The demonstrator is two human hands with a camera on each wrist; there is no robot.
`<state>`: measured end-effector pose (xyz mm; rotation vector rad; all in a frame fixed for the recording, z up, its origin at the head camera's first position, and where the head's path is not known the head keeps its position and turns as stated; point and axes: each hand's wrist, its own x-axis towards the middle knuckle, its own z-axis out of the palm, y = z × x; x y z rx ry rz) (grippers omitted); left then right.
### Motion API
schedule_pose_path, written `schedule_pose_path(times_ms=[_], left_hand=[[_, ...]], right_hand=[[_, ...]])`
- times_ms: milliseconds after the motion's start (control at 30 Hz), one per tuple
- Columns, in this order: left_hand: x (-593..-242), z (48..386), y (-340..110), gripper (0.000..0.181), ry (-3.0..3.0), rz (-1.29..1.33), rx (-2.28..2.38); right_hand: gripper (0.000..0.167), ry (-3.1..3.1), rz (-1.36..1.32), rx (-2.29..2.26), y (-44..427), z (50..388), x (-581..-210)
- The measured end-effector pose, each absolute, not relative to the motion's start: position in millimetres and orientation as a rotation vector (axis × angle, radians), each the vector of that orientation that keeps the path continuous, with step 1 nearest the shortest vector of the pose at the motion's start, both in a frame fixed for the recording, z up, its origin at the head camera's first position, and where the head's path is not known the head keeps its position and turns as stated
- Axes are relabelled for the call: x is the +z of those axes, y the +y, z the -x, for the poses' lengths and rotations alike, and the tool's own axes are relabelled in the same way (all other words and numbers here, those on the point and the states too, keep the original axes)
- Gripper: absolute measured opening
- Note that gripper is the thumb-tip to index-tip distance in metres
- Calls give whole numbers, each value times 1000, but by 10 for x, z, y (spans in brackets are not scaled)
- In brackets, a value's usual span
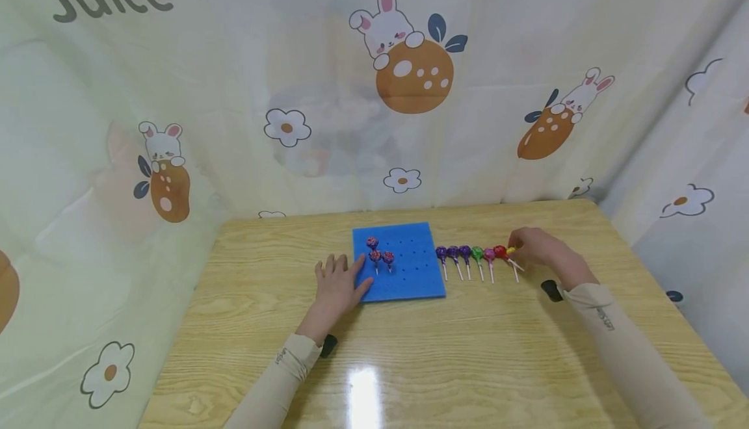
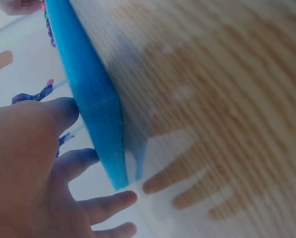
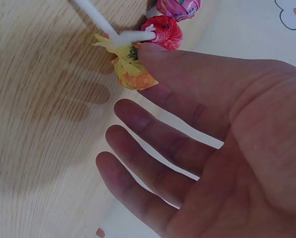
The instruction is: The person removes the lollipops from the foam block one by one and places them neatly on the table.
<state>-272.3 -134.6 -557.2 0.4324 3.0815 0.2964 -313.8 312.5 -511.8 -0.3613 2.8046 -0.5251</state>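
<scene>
My right hand is at the right end of a row of wrapped lollipops. Its thumb and index finger pinch the head of a yellow lollipop, while the other fingers stay spread. The yellow one's white stick crosses that of the red lollipop beside it. At the left edge of a blue foam board, my left hand rests its thumb and index finger on the foam, fingers spread. Three red-and-purple lollipops stand upright in the board's left part, near those fingers. Small holes dot the rest of its surface.
Left of the red lollipop lie a pink one, a green one and three purple ones, sticks toward me. Everything is on a wooden table. A patterned curtain hangs behind and at the sides.
</scene>
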Motion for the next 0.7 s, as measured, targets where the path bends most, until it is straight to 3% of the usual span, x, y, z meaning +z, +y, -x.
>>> schedule_pose_path(times_ms=[700], left_hand=[[-5515, 2696, -1336, 60, 3075, -420, 325]], right_hand=[[20, 2769, 277, -506, 3100, 3062, -5118]])
